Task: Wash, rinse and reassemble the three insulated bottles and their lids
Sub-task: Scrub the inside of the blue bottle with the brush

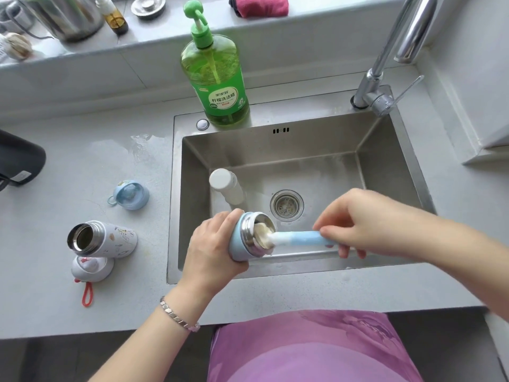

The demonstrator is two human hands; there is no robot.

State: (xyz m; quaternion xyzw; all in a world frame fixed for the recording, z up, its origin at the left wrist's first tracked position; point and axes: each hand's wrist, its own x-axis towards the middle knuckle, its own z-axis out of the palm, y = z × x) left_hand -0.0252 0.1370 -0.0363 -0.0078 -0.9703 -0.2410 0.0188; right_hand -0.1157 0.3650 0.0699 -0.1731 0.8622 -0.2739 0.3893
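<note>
Left hand (212, 244) wraps the blue bottle (240, 241), tilted over the sink (385, 166), mouth facing the right hand (366, 219); that one pinches the brush (303, 239), sponge head inside; rigid, light, likely soapy-slick, so gripping round the body looks safest.

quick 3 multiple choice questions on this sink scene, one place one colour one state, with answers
1. The plain white bottle stands: A on the sill; B in the sink; C on the floor.
2. The soap bottle's pump is: A red; B blue; C green.
3. The blue bottle in the left hand is: A open, with the brush in its mouth; B capped; C upside down.
Answers: B, it stands inside the sink, left of the drain. C, the pump is plainly green. A, the right hand holds the brush in its uncapped mouth.
</note>
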